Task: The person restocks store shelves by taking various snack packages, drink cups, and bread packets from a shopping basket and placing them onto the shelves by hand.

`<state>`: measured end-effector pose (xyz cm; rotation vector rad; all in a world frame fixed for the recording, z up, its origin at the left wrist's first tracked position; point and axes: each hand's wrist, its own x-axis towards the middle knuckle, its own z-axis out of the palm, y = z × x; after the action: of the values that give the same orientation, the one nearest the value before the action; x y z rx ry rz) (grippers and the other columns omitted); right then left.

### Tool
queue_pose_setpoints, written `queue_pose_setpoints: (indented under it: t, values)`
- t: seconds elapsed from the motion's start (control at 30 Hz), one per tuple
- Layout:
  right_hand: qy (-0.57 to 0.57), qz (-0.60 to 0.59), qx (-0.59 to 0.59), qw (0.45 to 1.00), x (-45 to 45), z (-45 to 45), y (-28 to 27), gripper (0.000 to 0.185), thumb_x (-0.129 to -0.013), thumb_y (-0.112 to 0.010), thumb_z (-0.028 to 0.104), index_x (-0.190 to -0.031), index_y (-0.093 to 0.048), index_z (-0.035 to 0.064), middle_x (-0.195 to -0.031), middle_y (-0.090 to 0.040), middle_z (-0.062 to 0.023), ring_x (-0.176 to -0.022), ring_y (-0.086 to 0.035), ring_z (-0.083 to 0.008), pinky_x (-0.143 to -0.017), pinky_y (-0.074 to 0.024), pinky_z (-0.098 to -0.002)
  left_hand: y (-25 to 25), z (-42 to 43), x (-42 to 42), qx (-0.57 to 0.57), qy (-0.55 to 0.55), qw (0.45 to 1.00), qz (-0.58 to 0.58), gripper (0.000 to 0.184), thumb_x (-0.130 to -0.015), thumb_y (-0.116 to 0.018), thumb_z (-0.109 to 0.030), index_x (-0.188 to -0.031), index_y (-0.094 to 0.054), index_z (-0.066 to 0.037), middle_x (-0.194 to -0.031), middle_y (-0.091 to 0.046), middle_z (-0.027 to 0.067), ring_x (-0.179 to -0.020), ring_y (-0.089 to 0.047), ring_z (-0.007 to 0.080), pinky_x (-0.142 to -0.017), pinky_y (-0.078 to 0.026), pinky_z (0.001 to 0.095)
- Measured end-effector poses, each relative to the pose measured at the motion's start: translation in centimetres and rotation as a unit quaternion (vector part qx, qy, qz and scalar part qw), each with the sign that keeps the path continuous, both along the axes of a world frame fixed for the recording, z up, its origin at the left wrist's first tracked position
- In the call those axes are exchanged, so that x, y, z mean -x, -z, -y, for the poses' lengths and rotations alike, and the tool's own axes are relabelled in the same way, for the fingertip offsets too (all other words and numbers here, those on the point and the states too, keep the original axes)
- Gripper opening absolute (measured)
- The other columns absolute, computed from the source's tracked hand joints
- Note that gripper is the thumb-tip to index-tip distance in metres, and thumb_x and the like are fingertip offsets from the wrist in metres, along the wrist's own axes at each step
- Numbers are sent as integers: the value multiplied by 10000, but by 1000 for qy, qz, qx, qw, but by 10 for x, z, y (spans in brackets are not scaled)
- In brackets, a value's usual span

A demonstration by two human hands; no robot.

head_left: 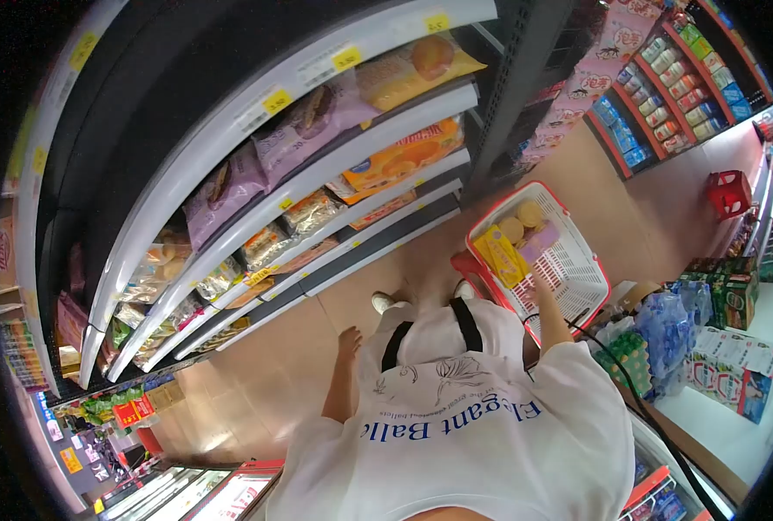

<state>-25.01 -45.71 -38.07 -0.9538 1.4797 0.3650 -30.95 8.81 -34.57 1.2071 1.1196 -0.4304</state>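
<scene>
My L fingers (351,337) hang loose, grasping nothing, w/ the snack shelves (312,80) ahead & to their L, tiled floor (269,369) below. My R fingers (539,283) are over the red-rimmed white basket (583,280); can't tell if they're clenched or grasping smth. Inside it: yellow pkg (502,258) just L of my R fingers, purple pkg (542,239) just beyond 'em, pale round items (529,214) a bit farther past.

I see the left hand (349,343) dangling on the left, fingers loosely bent — and the right hand (543,297) lowered farther off, rightward, forearm (555,330) angled forward.
</scene>
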Motion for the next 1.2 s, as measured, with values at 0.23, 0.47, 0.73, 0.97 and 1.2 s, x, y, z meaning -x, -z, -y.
queue_pose_setpoints:
  t: [0.23,0.47,0.73,0.97,1.2]
  values:
    - [-88,177,-225,954,-20,-31,21,736,-707,-652,480,-1258,-387,72,-1194,-483,-136,-1106,-449,-261,-882,-391,-483,47,-21,41,102,-215,971,26,345,-841,-485,-217,-1170,-479,-112,-1087,-556,29,-986,-535,170,-790,-421,309]
    - [-48,290,-195,936,-34,-38,1,562,-738,-667,327,-1195,-447,85,-1103,-538,-115,-1001,-532,-236,-826,-456,-420,10,52,13,16,-46,996,68,306,-836,-494,-207,-1113,-517,-80,-983,-597,53,-911,-574,165,-750,-434,288]
    - [22,319,-105,942,-37,-49,-15,448,-754,-656,168,-1146,-473,51,-1027,-572,-94,-896,-585,-221,-719,-511,-360,22,60,-7,-25,68,993,91,297,-831,-494,-216,-1079,-531,-57,-926,-616,67,-836,-598,152,-628,-438,228]
    - [108,327,80,936,-47,-36,-43,417,-724,-674,93,-1091,-494,14,-994,-588,-93,-846,-607,-224,-636,-529,-354,-32,82,-70,-97,154,973,144,279,-835,-489,-224,-1069,-538,-79,-919,-615,53,-820,-591,128,-627,-433,218]
    - [107,467,59,876,-65,-30,-223,437,-760,-636,137,-1134,-461,-5,-1036,-561,-108,-880,-589,-201,-708,-513,-316,-134,151,-148,-73,311,880,350,311,-876,-479,-240,-1136,-504,-72,-1038,-577,78,-920,-556,141,-776,-432,262]
